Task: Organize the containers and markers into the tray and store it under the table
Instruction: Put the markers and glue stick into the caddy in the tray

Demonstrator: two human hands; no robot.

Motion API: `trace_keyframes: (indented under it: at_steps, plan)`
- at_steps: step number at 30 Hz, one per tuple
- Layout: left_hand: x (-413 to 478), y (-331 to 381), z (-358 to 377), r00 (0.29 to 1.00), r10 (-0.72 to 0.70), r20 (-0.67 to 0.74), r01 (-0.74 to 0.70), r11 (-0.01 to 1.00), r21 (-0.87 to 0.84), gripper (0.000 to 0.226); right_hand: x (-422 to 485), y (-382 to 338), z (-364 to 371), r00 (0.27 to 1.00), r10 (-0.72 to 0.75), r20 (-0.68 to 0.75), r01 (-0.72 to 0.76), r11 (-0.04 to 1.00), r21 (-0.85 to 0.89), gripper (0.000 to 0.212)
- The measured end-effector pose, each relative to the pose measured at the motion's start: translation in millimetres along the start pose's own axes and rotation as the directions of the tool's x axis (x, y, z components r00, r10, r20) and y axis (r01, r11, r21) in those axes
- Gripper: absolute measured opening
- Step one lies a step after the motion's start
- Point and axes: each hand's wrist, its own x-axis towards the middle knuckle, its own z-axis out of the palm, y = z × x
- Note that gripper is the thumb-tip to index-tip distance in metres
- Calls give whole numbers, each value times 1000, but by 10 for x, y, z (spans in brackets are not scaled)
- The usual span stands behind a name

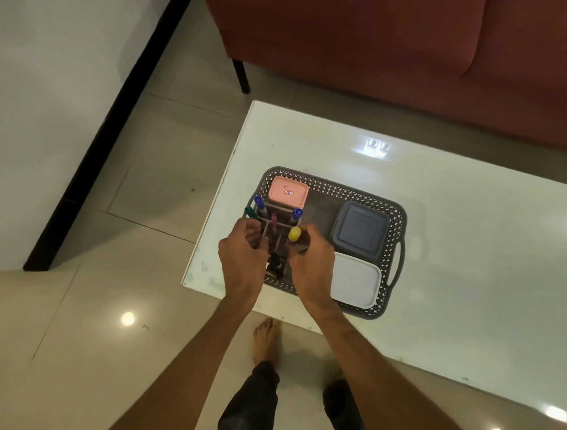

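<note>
- The grey marker holder point(277, 229) stands in the left end of the tray point(393, 215), between the two hands, with the pink container point(288, 191) just behind it.
- A green marker point(250, 212) leans out at the holder's far left; next come a blue marker point(260, 205), a pink marker point(273, 221), a second blue marker point(297, 213) and a yellow-capped marker point(294, 234).
- The left hand point(242, 255) is curled against the holder's left side, fingers bent round it.
- The right hand point(311, 264) is curled against the holder's right side, fingertips beside the yellow-capped marker; whether they pinch that marker or only the holder cannot be told.
- To the right of the hands, the dark blue container point(360, 232) lies in the tray's far right part, and the white container point(357, 283) lies in front of it, near the right wrist.
- The tray rests on the white table point(467, 253), near its left front corner.
</note>
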Motion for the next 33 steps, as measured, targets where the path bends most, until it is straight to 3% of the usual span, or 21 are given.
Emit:
trace_keyframes:
  at_steps: [11,18,27,33]
  plan:
    - [-11,-20,-53,999,46,-11,-46,999,16,24,45,180,186,997,-41,71,52,984,-169,28]
    - [-57,-63,-96,996,84,28,-84,996,-8,25,73,186,133,997,15,82,-3,989,-146,37]
    - [-116,54,-272,981,173,87,-169,984,-51,25,-26,12,-281,997,-68,-33,65,995,-75,28]
    - [148,-89,-559,966,249,-72,-254,964,-78,18,-70,195,-676,963,29,-269,-34,999,-14,26]
